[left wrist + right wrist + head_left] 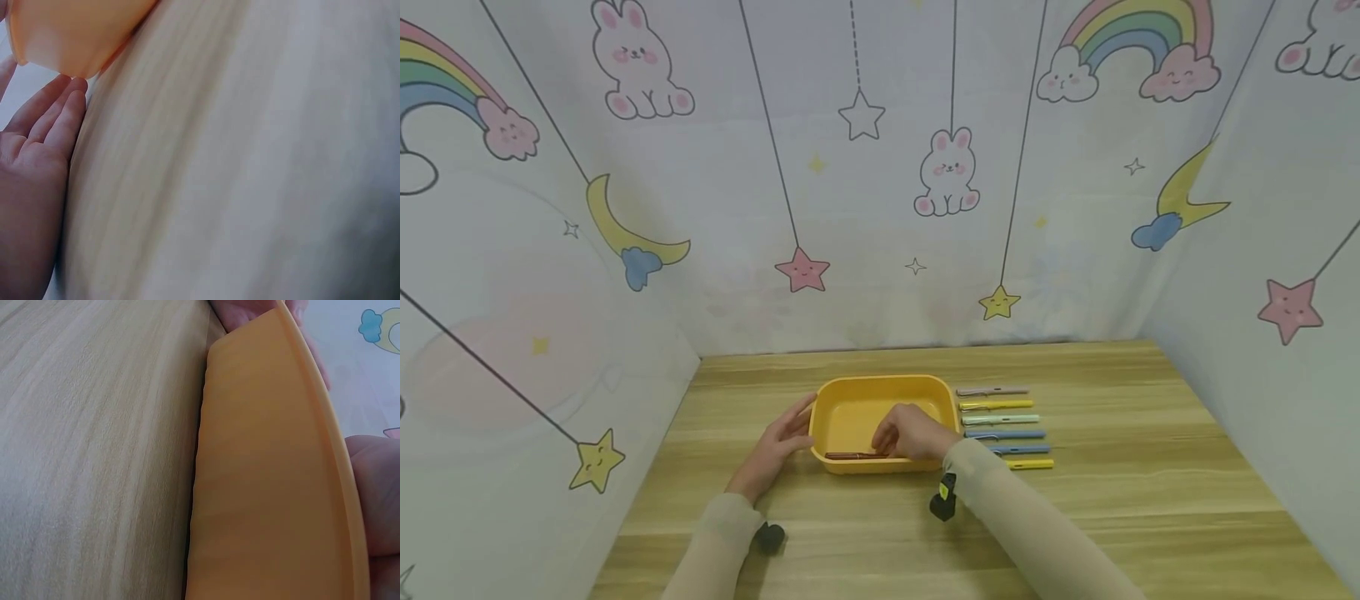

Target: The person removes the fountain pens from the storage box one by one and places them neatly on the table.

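A yellow-orange rectangular tray point(880, 468) stands on the table. Inside it, a dark reddish-brown pen point(853, 456) lies along the near wall. My right hand point(913, 433) reaches over the near right part of the tray with fingers bent downward, pinching the pen near its right end; the fingertips are partly hidden. In the right wrist view, the tray's outer wall point(269, 462) covers most of that hand point(381, 494). My left hand point(778, 446) touches the tray's left side with its fingers extended, and the left wrist view shows those fingers point(65, 122) against the wall.
Right of the tray, several pens lie in a column: a greyish-pink pen point(996, 391), a yellow pen point(1000, 405), a pale green pen point(1003, 420), blue pens point(1011, 434) and another yellow pen point(1033, 464). Cartoon-printed cloth point(880, 183) encloses the wooden table point(850, 533).
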Motion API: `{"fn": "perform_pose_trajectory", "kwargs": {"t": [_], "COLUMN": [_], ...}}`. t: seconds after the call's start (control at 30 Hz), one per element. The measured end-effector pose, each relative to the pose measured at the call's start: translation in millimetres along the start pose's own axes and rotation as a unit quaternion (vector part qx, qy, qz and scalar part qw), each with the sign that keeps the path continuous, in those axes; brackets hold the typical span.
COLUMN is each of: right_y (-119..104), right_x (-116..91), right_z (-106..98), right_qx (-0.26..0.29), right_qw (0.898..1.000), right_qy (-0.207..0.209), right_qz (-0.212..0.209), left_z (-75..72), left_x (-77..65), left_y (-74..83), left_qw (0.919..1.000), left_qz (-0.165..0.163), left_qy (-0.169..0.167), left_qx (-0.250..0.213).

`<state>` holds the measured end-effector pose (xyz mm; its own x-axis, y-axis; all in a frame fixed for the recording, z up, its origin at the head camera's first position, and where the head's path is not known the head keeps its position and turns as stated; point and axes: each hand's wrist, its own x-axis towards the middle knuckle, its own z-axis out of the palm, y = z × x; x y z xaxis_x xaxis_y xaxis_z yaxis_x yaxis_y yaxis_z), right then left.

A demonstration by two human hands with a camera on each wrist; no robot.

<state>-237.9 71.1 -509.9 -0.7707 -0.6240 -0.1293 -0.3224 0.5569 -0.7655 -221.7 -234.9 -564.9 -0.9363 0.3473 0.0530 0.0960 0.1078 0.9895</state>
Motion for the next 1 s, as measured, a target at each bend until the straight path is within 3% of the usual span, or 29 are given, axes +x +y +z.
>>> {"fn": "perform_pose_trajectory", "kwargs": {"t": [0.43, 0.73, 1.0], "right_y": [-5.0, -1.7, -1.6], "right_x": [-2.2, 0.3, -0.2], "right_z": [-2.1, -0.5, -0.6], "right_qx": [-0.002, -0.035, -0.039], "right_qw": [1.0, 0.999, 0.999], "right_qy": [-0.001, -0.014, -0.008], "right_qz": [0.008, 0.001, 0.01], "left_z": [0.6, 0.0, 0.0], "left_x": [-0.2, -0.6, -1.5], "left_y": [2.3, 0.6, 1.2], "left_qw": [0.9998, 0.9997, 1.0], "left_qz": [0.008, 0.015, 0.001], "left_qy": [-0.006, -0.009, -0.002], "left_qx": [-0.015, -0.019, -0.008]}}
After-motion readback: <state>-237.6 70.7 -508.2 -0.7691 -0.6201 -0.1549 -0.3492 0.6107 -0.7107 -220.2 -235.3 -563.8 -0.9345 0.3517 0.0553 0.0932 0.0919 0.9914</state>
